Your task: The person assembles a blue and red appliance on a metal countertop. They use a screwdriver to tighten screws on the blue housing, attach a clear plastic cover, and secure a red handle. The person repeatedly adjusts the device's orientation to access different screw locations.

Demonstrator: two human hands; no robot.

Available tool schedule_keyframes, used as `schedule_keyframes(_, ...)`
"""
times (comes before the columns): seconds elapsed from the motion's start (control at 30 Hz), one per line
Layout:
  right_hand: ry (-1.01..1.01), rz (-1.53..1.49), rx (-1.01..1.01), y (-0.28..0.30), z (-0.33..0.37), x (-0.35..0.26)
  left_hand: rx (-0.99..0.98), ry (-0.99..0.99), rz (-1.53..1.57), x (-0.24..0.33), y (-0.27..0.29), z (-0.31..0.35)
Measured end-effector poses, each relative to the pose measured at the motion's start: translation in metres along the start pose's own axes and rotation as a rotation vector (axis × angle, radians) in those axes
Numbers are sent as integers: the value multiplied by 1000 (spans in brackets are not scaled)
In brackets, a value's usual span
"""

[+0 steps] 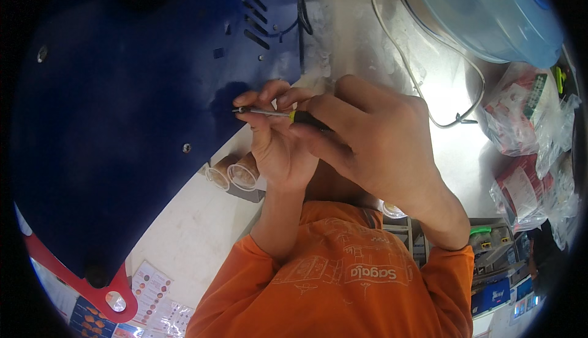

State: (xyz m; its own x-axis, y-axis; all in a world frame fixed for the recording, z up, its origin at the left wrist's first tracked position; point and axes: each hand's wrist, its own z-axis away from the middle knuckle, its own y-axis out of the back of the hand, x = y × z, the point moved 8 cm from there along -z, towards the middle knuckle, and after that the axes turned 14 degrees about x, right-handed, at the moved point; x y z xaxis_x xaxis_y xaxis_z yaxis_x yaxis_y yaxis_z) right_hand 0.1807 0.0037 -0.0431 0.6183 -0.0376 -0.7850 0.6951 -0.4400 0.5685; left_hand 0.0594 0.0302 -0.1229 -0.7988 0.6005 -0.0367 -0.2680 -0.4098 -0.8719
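Observation:
My right hand (383, 136) grips a small screwdriver (315, 120) with a black and yellow handle, its thin metal shaft pointing left. At the shaft's tip sits a small dark screw (237, 110). My left hand (278, 136) is palm up, its thumb and fingers pinched around the tip and the screw. Both hands are just beside the edge of a large dark blue metal panel (122, 123). A screw head (186, 148) shows on the panel, to the left of my left hand.
Slots and small holes mark the panel's upper right. A grey cable (413, 71) loops over the shiny metal surface, near a translucent blue basin (484, 16). Plastic bags (523, 111) lie at the right. Clear cups (243, 175) stand below my left hand. A red handle-like part (125, 289) is at lower left.

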Motion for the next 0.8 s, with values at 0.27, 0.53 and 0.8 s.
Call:
schedule_keyframes(0.27,15,3,12,-2,5,-2,38,-64,-76,3,0,6)
schedule_keyframes(0.53,-11,-36,28,-3,3,-2,43,-24,34,-4,-6,4)
schedule_keyframes(0.8,55,-25,-87,-4,-3,-2,74,-29,15,-5,-10,8)
